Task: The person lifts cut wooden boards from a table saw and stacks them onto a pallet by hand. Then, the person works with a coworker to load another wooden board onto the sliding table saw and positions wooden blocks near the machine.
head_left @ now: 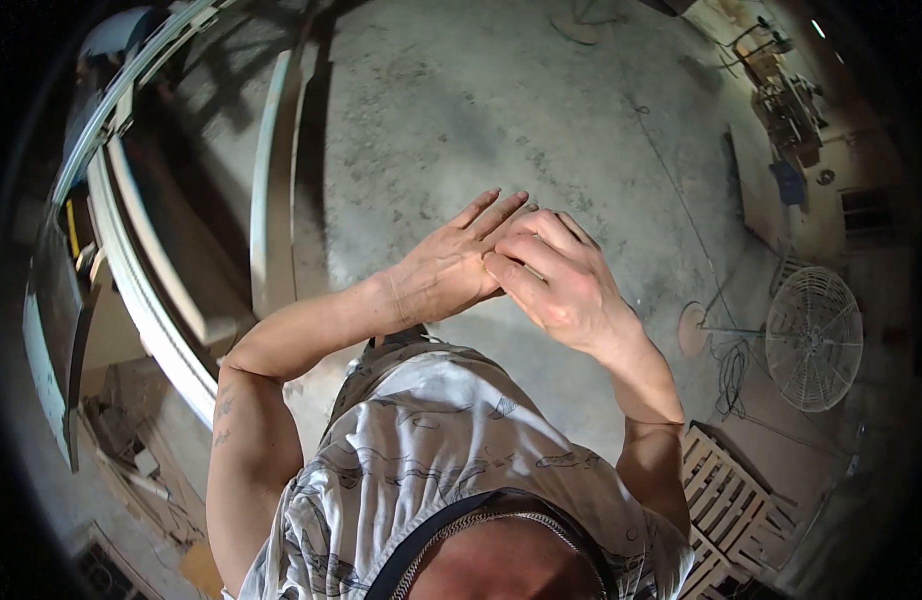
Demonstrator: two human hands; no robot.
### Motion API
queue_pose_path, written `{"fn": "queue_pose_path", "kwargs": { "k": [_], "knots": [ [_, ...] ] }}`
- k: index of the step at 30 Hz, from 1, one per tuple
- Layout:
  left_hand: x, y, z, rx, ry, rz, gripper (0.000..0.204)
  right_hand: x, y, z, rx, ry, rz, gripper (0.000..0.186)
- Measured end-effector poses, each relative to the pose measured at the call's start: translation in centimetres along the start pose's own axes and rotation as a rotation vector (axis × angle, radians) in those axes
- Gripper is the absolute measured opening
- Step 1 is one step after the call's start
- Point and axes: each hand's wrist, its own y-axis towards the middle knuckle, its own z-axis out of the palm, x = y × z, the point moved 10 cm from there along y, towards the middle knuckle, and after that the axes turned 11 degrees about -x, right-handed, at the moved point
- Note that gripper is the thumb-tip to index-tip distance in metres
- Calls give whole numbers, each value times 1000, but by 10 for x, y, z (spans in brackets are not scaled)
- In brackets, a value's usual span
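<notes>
My left hand is held out in front of my body, above the concrete floor, its visible fingers stretched and slightly spread. Over its inner side lies my right hand, with bent fingers and the thumb pressed against the left hand near the knuckles. The right hand hides part of the left one, including the thumb side. Whether anything small sits between the right fingertips cannot be made out. No tool shows in either hand.
Long pale metal profiles and a dark-edged panel stand on the left. To the right are a round wire-cage fan on a stand, a coiled cable and a wooden pallet. A thin cable crosses the floor.
</notes>
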Motion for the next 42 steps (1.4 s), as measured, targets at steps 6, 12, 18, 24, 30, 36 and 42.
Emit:
{"fn": "queue_pose_path", "kwargs": {
  "k": [6,12,18,24,30,36,42],
  "knots": [
    [54,32,6,-62,-18,15,58,-47,28,8,-38,-121,15,22],
    [114,64,17,57,146,-4,68,-105,58,17,-56,-162,41,22],
    [153,70,39,266,180,12,68,-157,73,35,-56,-12,31,24],
    [197,91,61,107,150,-51,22,-214,88,39,-74,55,-72,22],
    [225,125,82,138,183,-101,14,-277,90,36,-43,199,-51,17],
    [265,176,82,100,124,-128,17,-346,111,15,-107,310,-22,18],
    [301,193,96,165,114,-180,21,-382,129,26,-70,403,-88,21]
  ]
}}
